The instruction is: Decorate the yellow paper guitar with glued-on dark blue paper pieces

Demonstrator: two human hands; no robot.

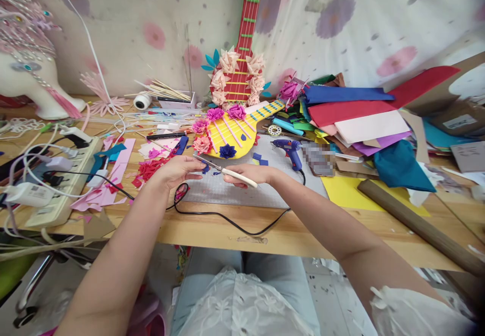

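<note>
My right hand [253,174] grips white-handled scissors [227,170] whose blades point left toward my left hand [178,170]. The left hand's fingers are pinched on a small blue paper scrap [205,169] at the blade tips. Both hands hover over a grey cutting mat [235,190] on the wooden table [212,232]. Just beyond lies a yellow paper guitar [242,126] with pink and blue paper flowers, and a red paper guitar [245,38] leans on the wall behind it.
A blue glue gun [290,150] lies right of the hands, its black cord [227,220] looping along the table edge. A power strip [60,184] with plugs sits left. Stacked coloured paper [359,118] and a brown roll [417,225] fill the right side. Paper scraps [113,174] litter the left.
</note>
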